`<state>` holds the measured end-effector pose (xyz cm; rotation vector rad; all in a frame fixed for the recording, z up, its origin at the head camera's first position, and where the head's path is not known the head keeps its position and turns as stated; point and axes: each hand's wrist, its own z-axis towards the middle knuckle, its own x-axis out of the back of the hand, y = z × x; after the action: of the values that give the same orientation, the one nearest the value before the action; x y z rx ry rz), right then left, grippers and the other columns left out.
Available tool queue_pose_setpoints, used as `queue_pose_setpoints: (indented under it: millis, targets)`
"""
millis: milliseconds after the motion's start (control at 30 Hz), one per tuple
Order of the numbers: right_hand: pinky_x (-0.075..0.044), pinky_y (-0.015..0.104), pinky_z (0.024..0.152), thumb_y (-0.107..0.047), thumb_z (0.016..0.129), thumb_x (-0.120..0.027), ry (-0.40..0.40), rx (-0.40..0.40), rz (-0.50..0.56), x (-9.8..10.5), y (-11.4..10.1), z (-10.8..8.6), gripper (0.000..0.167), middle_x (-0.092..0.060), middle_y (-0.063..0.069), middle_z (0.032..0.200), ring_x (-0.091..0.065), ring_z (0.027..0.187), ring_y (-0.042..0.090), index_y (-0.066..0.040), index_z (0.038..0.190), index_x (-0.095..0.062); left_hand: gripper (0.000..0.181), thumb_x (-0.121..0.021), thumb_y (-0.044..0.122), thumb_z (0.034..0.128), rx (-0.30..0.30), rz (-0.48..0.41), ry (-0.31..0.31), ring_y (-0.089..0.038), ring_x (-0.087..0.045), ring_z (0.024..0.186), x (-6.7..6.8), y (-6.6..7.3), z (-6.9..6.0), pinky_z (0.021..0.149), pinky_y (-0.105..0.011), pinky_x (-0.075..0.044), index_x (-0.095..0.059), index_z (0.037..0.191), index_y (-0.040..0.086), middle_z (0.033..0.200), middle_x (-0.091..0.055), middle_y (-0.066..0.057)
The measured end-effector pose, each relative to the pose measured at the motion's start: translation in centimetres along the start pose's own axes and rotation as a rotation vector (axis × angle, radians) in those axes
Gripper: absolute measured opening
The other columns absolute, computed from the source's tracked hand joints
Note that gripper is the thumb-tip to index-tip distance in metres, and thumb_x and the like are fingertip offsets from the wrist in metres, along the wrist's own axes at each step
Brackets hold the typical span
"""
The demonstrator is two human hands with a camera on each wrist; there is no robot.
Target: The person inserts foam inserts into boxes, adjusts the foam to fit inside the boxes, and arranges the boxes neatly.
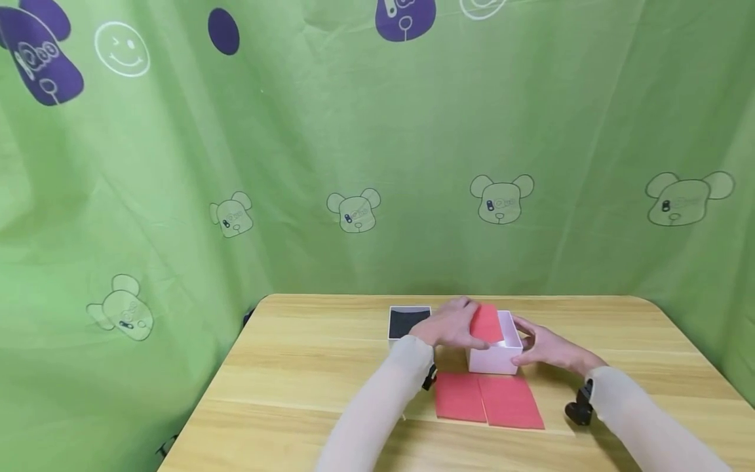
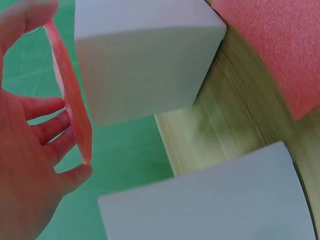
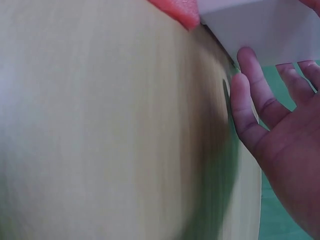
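My left hand [image 1: 451,324] holds a red foam sheet [image 1: 486,323] by its edges, above the open white box [image 1: 494,360]. The left wrist view shows this sheet [image 2: 76,107] edge-on between thumb and fingers, beside the box wall [image 2: 145,75]. On the box's right side rests my right hand [image 1: 554,347], thumb at the front corner and fingers along the side. Up close, the fingertips of the right hand [image 3: 285,135] touch the white wall [image 3: 260,32]. Two more red foam sheets [image 1: 460,397] lie flat, side by side, in front of the box.
Left of the white box stands a second white-rimmed box [image 1: 409,307] with a dark inside, partly hidden by the left hand. Everything is on a wooden table [image 1: 283,393], with a green patterned curtain [image 1: 413,131] behind it.
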<state>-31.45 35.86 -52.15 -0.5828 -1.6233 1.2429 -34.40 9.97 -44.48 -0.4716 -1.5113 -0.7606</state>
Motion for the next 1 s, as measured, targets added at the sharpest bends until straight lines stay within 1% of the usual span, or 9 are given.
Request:
queue_pose_setpoints:
  millis: [133,233,333,400,533,667,867,1000]
  targets:
    - [-0.048,0.026,0.087,-0.004,0.077,-0.076,-0.017,0.026,0.043,0.0,0.2,0.0,0.105,-0.01,0.039,0.145,-0.044,0.119,0.047,0.006,0.148,0.001,0.085,-0.063,0.063,0.0777,-0.012,0.037,-0.006,-0.01,-0.041,0.122,-0.3,0.5,0.5,0.099,-0.022,-0.035,-0.036,0.144,0.017,0.136,-0.042,0.004]
    - [-0.049,0.028,0.088,-0.003,0.077,-0.075,-0.03,0.047,0.061,0.0,0.4,0.0,0.105,-0.01,0.042,0.144,-0.043,0.119,0.048,0.007,0.147,0.003,0.084,-0.062,0.063,0.0778,-0.016,0.061,-0.002,-0.01,-0.039,0.123,-0.6,0.9,0.9,0.102,-0.022,-0.032,-0.037,0.144,0.017,0.136,-0.042,0.004]
    - [-0.048,0.028,0.088,-0.003,0.078,-0.075,-0.032,0.042,0.074,0.0,0.5,0.1,0.105,-0.011,0.041,0.144,-0.046,0.119,0.042,0.005,0.148,0.003,0.083,-0.062,0.063,0.078,-0.022,0.085,0.011,-0.011,-0.038,0.126,-0.8,1.1,1.2,0.105,-0.023,-0.028,-0.039,0.143,0.017,0.137,-0.042,0.003]
    - [-0.048,0.029,0.088,-0.003,0.078,-0.074,-0.04,0.043,0.08,0.0,0.5,0.1,0.105,-0.01,0.04,0.145,-0.049,0.118,0.034,0.004,0.148,0.003,0.083,-0.062,0.063,0.0783,-0.024,0.103,0.018,-0.012,-0.037,0.128,-1.0,1.3,1.4,0.107,-0.024,-0.026,-0.039,0.143,0.017,0.138,-0.041,0.003]
    - [-0.049,0.032,0.088,-0.003,0.079,-0.074,-0.06,0.041,0.105,0.0,0.5,0.2,0.105,-0.012,0.04,0.145,-0.055,0.112,0.02,0.003,0.148,0.004,0.083,-0.06,0.064,0.0788,-0.019,0.125,0.02,-0.012,-0.035,0.129,-1.3,1.4,1.6,0.108,-0.024,-0.024,-0.038,0.144,0.017,0.139,-0.04,0.003]
    - [-0.05,0.032,0.087,-0.002,0.079,-0.074,-0.063,0.04,0.098,0.0,0.4,0.2,0.104,-0.011,0.04,0.145,-0.057,0.107,0.014,0.005,0.147,0.005,0.083,-0.059,0.065,0.0796,-0.024,0.128,0.02,-0.012,-0.033,0.131,-1.6,1.4,1.7,0.108,-0.024,-0.023,-0.037,0.144,0.018,0.141,-0.038,0.003]
    - [-0.049,0.031,0.088,-0.002,0.079,-0.073,-0.071,0.038,0.102,0.0,0.0,0.2,0.105,-0.007,0.039,0.146,-0.056,0.11,0.013,0.004,0.148,0.006,0.082,-0.056,0.065,0.0813,-0.041,0.099,0.013,-0.012,-0.031,0.132,-1.7,1.2,1.7,0.109,-0.024,-0.022,-0.035,0.146,0.018,0.144,-0.036,0.003]
    - [-0.049,0.031,0.087,-0.001,0.079,-0.073,-0.081,0.046,0.113,-0.1,-0.1,0.1,0.105,-0.008,0.04,0.145,-0.055,0.112,0.017,0.005,0.147,0.006,0.082,-0.055,0.067,0.082,-0.048,0.09,0.0,-0.011,-0.029,0.133,-1.8,1.1,1.6,0.109,-0.023,-0.02,-0.034,0.146,0.02,0.145,-0.034,0.004]
